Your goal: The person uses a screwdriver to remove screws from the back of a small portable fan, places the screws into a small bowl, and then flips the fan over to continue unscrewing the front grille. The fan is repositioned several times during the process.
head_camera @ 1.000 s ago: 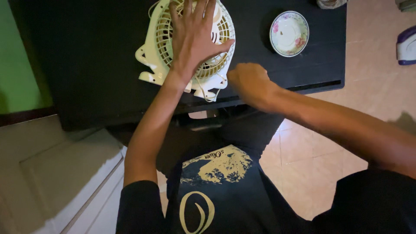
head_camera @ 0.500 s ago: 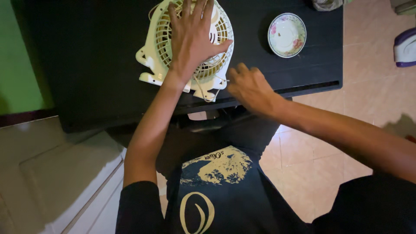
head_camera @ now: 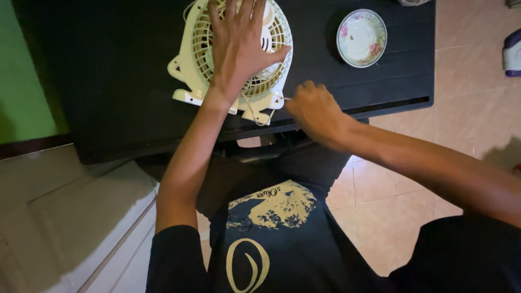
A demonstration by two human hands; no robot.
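Left hand [head_camera: 239, 46] stays spread flat on the fan [head_camera: 198, 59] (unmoved) while the fisted right hand [head_camera: 315, 111] has shifted closer.

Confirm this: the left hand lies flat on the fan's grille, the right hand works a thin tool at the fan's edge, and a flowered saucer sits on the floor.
Wrong on one count. The saucer sits on the black table, not the floor, as the head view shows. The rest holds: the left hand lies flat on the fan grille, and the right hand works a thin tool at its edge.
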